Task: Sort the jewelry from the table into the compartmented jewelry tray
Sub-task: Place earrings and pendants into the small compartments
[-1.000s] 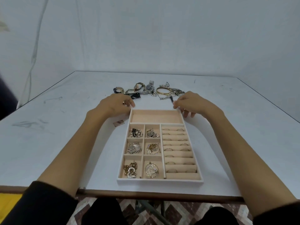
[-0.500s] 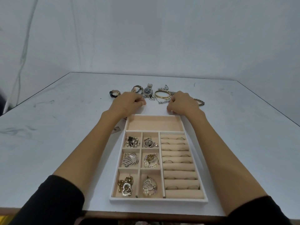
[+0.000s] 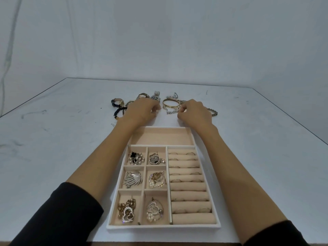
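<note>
Between the curled fingers (image 3: 181, 110) of the left hand (image 3: 142, 111) and right hand (image 3: 194, 113) lie a gold bangle (image 3: 170, 104) and silver chain (image 3: 171, 112) on the tabletop (image 3: 62, 139); whether either hand grips anything is unclear. The jewelry tray (image 3: 163, 226) sits nearer than the fingers.

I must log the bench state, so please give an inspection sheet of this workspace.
Surface: white table, dark scuffs.
Job's things: jewelry tray, small compartments filled, long far compartment bare; watch, gold bangle and more lie beyond.
Clutter: tiny scrap left of tray, unclear.
Grips: left hand and right hand curled at the pile; hold unclear.
Cables: seemingly a pale cord on left wall.
Surroundings: plain white wall.
</note>
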